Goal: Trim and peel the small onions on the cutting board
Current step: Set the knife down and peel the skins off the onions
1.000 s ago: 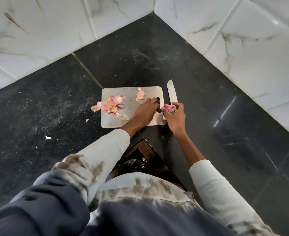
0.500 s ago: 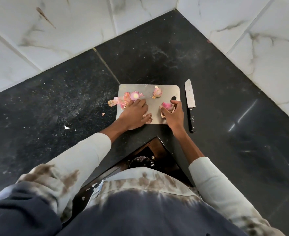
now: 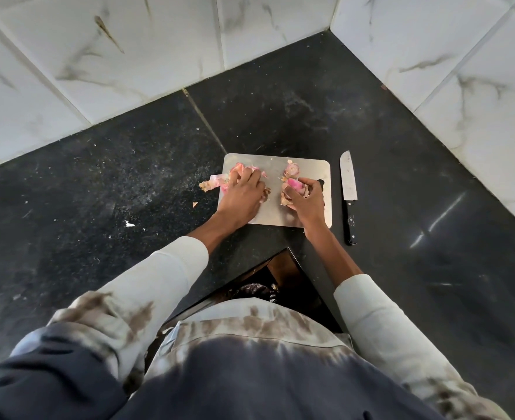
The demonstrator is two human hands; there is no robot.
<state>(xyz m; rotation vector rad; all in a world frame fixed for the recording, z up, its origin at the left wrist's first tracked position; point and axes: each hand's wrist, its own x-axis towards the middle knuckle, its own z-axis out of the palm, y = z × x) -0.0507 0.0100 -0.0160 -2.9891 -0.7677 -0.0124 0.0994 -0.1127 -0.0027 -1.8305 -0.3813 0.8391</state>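
L hand (image 3: 241,194) now flat on peel pile (image 3: 217,180) – sweeping | R hand (image 3: 306,199) grip holds onion (image 3: 294,184) | knife (image 3: 349,189) down – peeling nxt

A dark speckled stone countertop (image 3: 280,116) spreads beneath both hands; white marble-veined wall tiles (image 3: 129,56) rise beyond them.

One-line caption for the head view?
Right hand grips an onion, left hand on peels; knife beside board.
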